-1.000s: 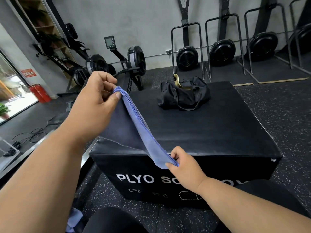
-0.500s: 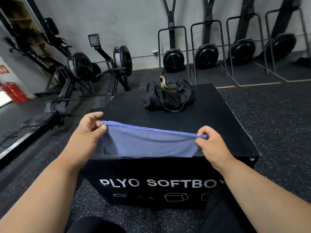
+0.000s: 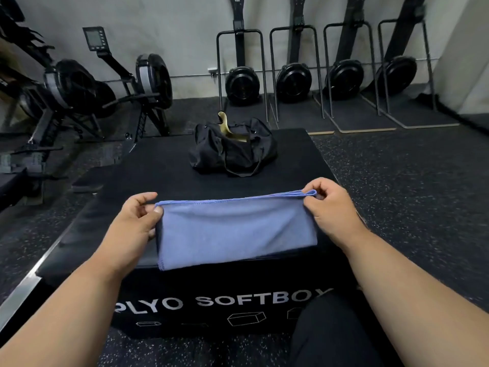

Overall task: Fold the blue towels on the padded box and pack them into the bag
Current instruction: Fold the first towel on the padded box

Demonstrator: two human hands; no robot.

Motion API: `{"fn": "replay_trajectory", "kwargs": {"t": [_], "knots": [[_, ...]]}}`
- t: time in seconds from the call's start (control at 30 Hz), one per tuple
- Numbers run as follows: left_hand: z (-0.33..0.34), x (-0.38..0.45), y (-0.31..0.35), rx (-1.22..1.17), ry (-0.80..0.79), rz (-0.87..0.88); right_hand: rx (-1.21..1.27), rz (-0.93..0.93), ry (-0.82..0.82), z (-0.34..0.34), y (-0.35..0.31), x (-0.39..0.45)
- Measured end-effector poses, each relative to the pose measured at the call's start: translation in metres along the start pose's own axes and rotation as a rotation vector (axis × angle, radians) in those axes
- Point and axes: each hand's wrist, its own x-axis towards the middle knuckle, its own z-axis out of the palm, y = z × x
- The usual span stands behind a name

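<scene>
A blue towel, doubled over, hangs stretched between my hands above the near edge of the black padded box. My left hand pinches its upper left corner. My right hand pinches the upper right corner, where the layered edges show. The towel's lower part rests on the box top by the front edge. A black bag sits open at the far middle of the box, with a tan lining flap sticking up.
The box front reads "PLYO SOFTBOX". Rowing machines stand on the floor at the left, and several more are stored upright along the back wall. Speckled rubber floor surrounds the box. My dark trouser leg is at the lower right.
The towel went from hanging slanted, left hand high, to being stretched level between both hands. It now reaches down onto the box top.
</scene>
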Motion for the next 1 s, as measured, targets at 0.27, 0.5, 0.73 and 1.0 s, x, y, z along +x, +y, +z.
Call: {"fn": "replay_trajectory", "kwargs": {"t": [0.27, 0.5, 0.73, 1.0], "knots": [[0.038, 0.046, -0.062, 0.555, -0.003, -0.106, -0.343, 0.292, -0.245, 0.051, 0.077, 0.05], [0.061, -0.001, -0.104, 1.041, -0.33, 0.151, -0.312, 0.231, -0.194, 0.052, 0.101, 0.031], [0.035, -0.003, -0.125, 1.214, -0.426, 0.269, -0.284, 0.183, -0.192, 0.048, 0.113, 0.025], [0.012, -0.007, -0.127, 1.233, -0.451, 0.281, -0.208, 0.228, -0.182, 0.041, 0.107, 0.021]]}}
